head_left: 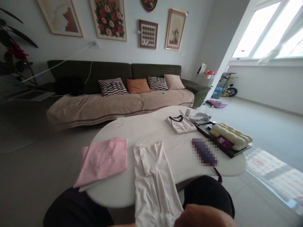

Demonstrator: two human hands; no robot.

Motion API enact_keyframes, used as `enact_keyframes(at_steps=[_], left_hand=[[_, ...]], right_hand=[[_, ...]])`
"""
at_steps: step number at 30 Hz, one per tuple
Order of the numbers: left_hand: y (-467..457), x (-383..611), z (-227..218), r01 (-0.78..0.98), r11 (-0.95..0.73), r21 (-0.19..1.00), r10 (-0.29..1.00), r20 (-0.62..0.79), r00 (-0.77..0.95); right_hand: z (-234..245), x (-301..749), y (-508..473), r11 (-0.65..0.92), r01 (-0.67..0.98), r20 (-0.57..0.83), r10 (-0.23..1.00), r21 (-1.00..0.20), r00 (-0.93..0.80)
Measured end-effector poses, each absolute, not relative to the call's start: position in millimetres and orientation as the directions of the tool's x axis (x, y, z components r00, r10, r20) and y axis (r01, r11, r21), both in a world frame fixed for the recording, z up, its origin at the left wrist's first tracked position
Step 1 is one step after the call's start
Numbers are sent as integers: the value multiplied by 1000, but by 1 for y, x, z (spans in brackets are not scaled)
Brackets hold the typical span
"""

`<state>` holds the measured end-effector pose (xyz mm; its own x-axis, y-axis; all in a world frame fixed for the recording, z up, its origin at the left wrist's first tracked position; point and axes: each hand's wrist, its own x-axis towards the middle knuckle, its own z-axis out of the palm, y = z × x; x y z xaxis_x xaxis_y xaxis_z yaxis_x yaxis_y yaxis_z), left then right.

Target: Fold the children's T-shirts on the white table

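Observation:
A white shirt (153,179) lies lengthwise over the near edge of the table, with a sleeve folded across its upper part. Its lower end hangs toward my lap and leaves the view at the bottom. My right hand (205,217) is curled and closed at the shirt's lower right edge; its fingertips are hidden. Of my left hand (124,225) only a thin strip shows at the bottom edge, by the shirt's left side, so its fingers cannot be seen. To the left, a folded pink garment (104,160) rests partly over the table's edge.
On the white table (113,192) are a folded white T-shirt (181,124) with dark collar, a blurred-out dark item (204,152), a dark tray (230,153) with a puffy cream-coloured pack (230,135), and a clear cup (120,121). Beyond stands a green sofa (156,70) with cushions.

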<state>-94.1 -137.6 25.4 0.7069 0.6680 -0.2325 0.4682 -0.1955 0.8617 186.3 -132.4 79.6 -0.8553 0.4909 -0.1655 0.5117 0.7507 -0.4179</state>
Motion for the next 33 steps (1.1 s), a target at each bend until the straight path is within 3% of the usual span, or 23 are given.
enact_keyframes(at_steps=[2,3,6,8,9,13,18,22,27,29,31,33], left_hand=[[-101,-105,37,458,-132,879,694,-247,676],[-78,-109,42,452,-105,886,705,-254,662],[-9,-111,44,413,34,910,768,-288,572],[23,-106,33,259,266,928,897,-337,287],[34,-102,24,214,300,930,919,-342,198],[41,-94,-15,123,256,959,964,-262,37],[33,-99,-29,104,123,987,991,-118,-58],[38,-105,-30,293,-50,955,969,118,-219],[41,-101,-34,528,-42,848,914,247,-323],[34,-92,-32,627,-141,766,892,374,-255],[25,-79,-32,738,-266,620,881,467,-74],[16,-66,-36,807,-344,479,893,431,125]], right_hand=[[100,179,-91,689,521,-281,439,-505,-853],[106,174,-64,627,540,-260,485,-562,-835],[100,156,16,342,661,-160,801,-667,-576],[76,147,53,256,683,-114,887,-685,-447],[61,144,65,218,685,-100,914,-695,-393],[7,143,78,118,633,-64,964,-765,-257],[-9,152,84,170,556,33,968,-814,-247],[0,148,99,228,583,92,963,-780,-253],[5,119,86,251,695,182,968,-673,-173],[1,105,66,298,732,232,953,-613,-193],[-11,93,44,348,794,254,934,-498,-250],[-26,86,27,356,862,213,931,-361,-296]])
